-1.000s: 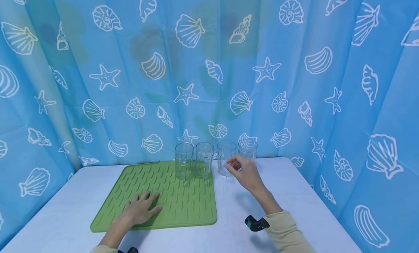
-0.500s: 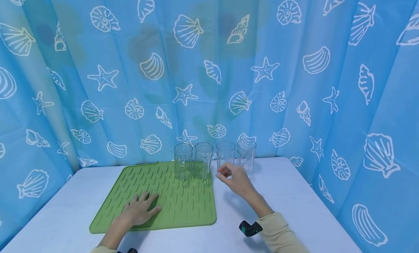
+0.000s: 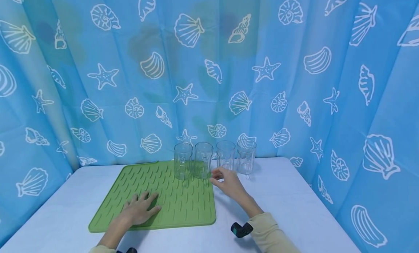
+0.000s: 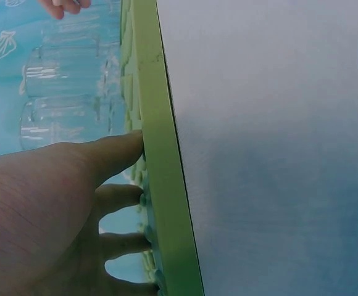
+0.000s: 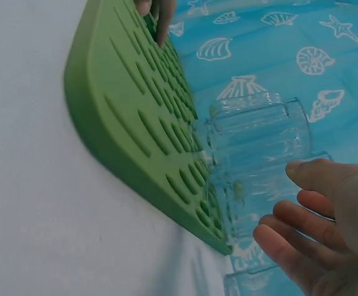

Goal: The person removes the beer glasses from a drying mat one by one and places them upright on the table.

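Note:
My left hand (image 3: 136,211) rests spread on the green ridged mat (image 3: 163,205), near its front edge. In the left wrist view its thumb (image 4: 114,154) and fingers press on the mat's top. My right hand (image 3: 228,182) hovers by the mat's right edge, fingers loosely bent, holding nothing. Two tall clear glasses stand upright at the mat's back right: a left glass (image 3: 183,162) and a right glass (image 3: 203,161). The right hand is nearest the right one; the right wrist view shows its thumb (image 5: 312,174) overlapping a glass, contact unclear.
Off the mat, two more clear glasses stand on the white tablecloth (image 3: 278,205): one (image 3: 226,155) partly behind the right hand, another (image 3: 246,160) to its right. A blue seashell-print curtain (image 3: 209,78) hangs behind the table and along both sides.
The right hand has moved left and slightly toward the person, from in front of the glasses off the mat to the mat's right edge. The left hand and the glasses have stayed put.

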`<action>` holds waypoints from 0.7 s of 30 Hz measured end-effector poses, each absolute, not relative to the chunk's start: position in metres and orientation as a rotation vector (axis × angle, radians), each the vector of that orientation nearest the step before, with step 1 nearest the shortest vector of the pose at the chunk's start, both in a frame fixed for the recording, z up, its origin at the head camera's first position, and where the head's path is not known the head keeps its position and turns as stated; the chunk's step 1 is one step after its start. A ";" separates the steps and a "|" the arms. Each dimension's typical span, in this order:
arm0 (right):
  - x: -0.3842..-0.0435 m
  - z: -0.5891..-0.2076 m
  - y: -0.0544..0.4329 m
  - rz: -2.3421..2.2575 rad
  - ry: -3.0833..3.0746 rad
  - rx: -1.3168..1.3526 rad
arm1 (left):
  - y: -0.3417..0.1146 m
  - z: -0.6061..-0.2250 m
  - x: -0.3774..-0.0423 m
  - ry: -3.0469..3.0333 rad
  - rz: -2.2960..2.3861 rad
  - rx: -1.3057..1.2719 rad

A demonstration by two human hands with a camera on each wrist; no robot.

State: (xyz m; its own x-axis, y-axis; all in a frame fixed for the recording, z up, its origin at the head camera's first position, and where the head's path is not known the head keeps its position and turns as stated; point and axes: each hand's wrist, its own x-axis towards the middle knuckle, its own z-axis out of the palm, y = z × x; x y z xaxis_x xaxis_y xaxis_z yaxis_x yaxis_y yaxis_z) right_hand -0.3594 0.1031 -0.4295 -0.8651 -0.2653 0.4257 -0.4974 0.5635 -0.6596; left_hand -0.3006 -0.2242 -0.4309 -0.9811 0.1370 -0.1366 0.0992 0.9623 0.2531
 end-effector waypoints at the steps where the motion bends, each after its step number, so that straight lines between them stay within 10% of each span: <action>1: -0.360 -0.430 0.101 1.213 -2.519 0.628 | -0.224 -0.431 -0.301 2.960 0.368 0.180; 21: -0.385 -0.432 0.075 1.492 -2.439 0.488 | -0.224 -0.431 -0.301 2.957 0.365 0.180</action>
State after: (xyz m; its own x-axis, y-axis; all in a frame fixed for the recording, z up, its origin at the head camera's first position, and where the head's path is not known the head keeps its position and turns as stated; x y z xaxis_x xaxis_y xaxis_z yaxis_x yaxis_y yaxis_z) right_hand -0.3855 0.0745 -0.4322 -0.9152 -0.1562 0.3714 -0.4018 0.4229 -0.8122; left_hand -0.3009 -0.2240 -0.4308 -0.9806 0.1377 -0.1398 0.0996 0.9631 0.2501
